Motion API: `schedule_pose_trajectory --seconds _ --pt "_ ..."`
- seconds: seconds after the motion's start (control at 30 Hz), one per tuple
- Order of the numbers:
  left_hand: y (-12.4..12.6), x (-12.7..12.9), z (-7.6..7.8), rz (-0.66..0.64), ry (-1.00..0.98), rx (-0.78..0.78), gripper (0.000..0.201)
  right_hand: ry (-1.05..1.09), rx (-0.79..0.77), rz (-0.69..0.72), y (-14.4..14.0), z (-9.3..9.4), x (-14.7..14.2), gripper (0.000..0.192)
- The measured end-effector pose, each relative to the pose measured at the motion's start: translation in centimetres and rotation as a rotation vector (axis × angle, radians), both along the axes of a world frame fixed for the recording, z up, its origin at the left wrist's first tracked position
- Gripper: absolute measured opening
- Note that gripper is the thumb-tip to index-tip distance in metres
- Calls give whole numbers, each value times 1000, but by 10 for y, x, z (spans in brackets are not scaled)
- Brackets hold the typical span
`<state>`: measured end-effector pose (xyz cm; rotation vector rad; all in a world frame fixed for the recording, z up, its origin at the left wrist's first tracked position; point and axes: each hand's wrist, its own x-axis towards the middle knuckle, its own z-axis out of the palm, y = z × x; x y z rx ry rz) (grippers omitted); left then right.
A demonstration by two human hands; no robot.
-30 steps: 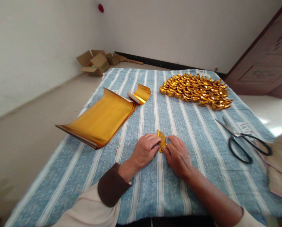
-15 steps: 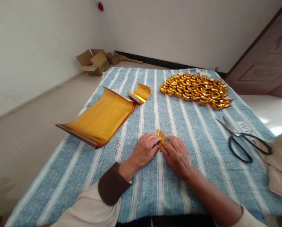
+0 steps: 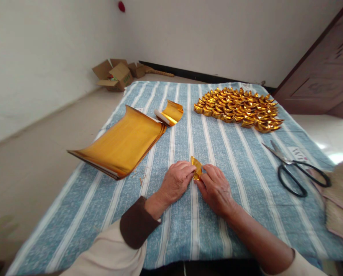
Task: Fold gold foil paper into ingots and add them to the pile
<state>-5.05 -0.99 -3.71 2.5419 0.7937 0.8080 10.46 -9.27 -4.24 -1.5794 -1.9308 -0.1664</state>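
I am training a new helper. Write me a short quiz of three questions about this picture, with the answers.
1. True or false: both hands pinch one small folded gold paper.
2. Which lies nearest the right hand? A) stack of gold sheets B) scissors C) cardboard boxes
3. What fills the far part of the striped cloth?

Key: 1 true; 2 B; 3 many folded gold ingots.

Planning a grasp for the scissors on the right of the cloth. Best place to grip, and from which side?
Take the scissors by the black loop handles, coming from the near right. They lie flat on the striped cloth, handles toward the person, open blades pointing away and left. The loops are the thick, blunt end. Both the left hand and right hand are pinching the gold paper piece.
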Motion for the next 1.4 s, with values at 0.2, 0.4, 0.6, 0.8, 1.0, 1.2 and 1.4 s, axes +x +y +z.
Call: schedule_pose_trajectory --seconds 0.2,0.4,0.6,0.8,1.0,1.2,1.4 --pt "0 1 1 9 31 24 16 -18 10 2 0 0 1 25" --pt "-1 2 3 30 59 37 16 -8 7 2 1 0 2 26" --pt "-1 3 2 35 80 25 13 -2 -3 -6 1 0 2 24" --pt "0 4 3 39 80 -3 12 -9 -17 -3 2 0 3 24" --pt "0 5 6 48 97 -31 10 -20 -10 -6 2 -1 2 24" --pt "0 6 7 39 90 -48 11 -24 -19 -6 2 0 3 24" --pt "1 6 6 41 89 -49 9 -3 -94 -21 2 3 1 18"
